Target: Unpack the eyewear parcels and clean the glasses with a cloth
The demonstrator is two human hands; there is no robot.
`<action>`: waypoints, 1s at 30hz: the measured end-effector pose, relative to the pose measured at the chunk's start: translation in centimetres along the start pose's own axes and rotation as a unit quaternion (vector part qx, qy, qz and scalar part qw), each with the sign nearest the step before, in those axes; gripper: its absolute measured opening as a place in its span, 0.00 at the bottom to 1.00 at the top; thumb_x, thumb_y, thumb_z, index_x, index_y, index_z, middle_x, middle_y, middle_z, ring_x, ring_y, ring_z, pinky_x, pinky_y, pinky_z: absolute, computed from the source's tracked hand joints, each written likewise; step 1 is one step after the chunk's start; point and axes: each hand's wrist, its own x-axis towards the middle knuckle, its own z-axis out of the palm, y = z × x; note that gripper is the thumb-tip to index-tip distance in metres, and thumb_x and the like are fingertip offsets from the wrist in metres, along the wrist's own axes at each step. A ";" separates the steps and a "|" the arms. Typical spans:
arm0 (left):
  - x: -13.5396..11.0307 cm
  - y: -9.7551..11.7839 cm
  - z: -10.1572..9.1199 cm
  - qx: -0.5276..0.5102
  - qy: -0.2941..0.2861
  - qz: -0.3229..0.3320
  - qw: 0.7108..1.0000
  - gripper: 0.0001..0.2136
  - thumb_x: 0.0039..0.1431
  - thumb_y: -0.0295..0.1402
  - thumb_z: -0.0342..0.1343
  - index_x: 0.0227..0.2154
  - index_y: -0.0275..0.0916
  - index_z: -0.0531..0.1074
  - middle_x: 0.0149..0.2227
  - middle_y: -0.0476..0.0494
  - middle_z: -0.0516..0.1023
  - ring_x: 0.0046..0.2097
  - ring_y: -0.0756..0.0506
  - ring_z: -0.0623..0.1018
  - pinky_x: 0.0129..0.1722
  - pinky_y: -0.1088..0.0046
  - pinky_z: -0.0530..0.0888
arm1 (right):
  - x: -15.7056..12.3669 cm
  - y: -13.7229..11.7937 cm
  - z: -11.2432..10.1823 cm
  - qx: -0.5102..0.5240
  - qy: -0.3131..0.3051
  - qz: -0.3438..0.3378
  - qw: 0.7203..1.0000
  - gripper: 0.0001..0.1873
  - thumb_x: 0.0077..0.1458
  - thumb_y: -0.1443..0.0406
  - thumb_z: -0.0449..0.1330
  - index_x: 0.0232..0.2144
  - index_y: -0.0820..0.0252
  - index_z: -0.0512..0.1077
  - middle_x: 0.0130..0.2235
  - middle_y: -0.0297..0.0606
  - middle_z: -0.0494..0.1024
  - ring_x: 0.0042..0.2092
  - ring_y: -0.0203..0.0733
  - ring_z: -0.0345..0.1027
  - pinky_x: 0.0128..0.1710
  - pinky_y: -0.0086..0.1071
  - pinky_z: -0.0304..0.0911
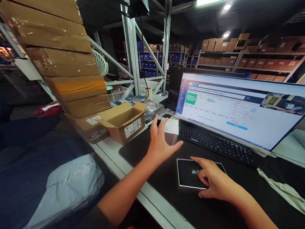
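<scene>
1. The left hand [160, 141] is out over the black desk mat [167, 190], fingers spread and slightly curled, not closed on anything.
2. A small box [173, 127] with a white label on top and a brown side stands just behind that palm, right at the near-left corner of the keyboard [213, 142]. The thumb sits under its lower right edge and the fingers come up along its left side.
3. I honestly can't tell whether skin is touching the small box or just hovering in front of it. The hand covers its whole left part.
4. The right hand [214, 182] lies flat on a black square pad [188, 171] with a glowing white border, fingers loose and a bit apart. It hides the pad's right half, and there's a small white mark on the pad I can't read.
5. The monitor [242, 104] shows some form page, too small and skewed to read.
6. Off to the left there's an open cardboard carton [124, 124], and a leaning stack of taped cartons [65, 64] cut off at the top.
7. A grey poly mailer [67, 187] in the lower left is dim, with a blurry label.
8. A crumpled cloth [285, 193] runs off the right edge.
</scene>
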 end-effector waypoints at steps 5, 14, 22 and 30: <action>5.7 -2.1 -2.7 -0.017 -0.269 0.043 0.962 0.53 0.43 0.43 0.73 0.69 0.42 0.49 0.73 0.27 0.36 0.73 0.28 0.37 0.68 0.41 0.47 | -0.3 -0.8 -0.6 -0.030 -0.011 0.023 0.999 0.24 0.35 0.64 0.76 0.16 0.60 0.61 0.68 0.44 0.61 0.66 0.63 0.55 0.63 0.53 0.51; 11.5 -1.3 -2.0 0.073 -0.469 0.073 0.877 0.60 0.30 0.48 0.73 0.68 0.38 0.53 0.71 0.25 0.51 0.71 0.24 0.50 0.67 0.41 0.49 | -0.5 -0.4 -0.1 -0.011 0.019 -0.019 1.000 0.25 0.37 0.61 0.75 0.17 0.60 0.60 0.64 0.45 0.65 0.65 0.63 0.54 0.63 0.55 0.49; 7.7 -5.3 -5.3 0.001 -0.361 0.038 0.932 0.50 0.41 0.54 0.67 0.65 0.36 0.56 0.65 0.28 0.60 0.66 0.27 0.62 0.66 0.45 0.58 | -2.1 2.6 -2.2 0.021 0.079 0.019 0.996 0.23 0.43 0.59 0.72 0.20 0.59 0.60 0.65 0.48 0.62 0.67 0.63 0.51 0.64 0.56 0.48; -4.9 -9.9 -6.0 -0.363 -0.203 -0.283 0.864 0.57 0.29 0.62 0.69 0.65 0.42 0.61 0.55 0.34 0.76 0.63 0.22 0.67 0.64 0.41 0.63 | -5.0 4.2 -5.7 0.109 0.185 0.030 0.976 0.25 0.49 0.54 0.68 0.21 0.56 0.56 0.66 0.46 0.60 0.70 0.62 0.45 0.63 0.55 0.52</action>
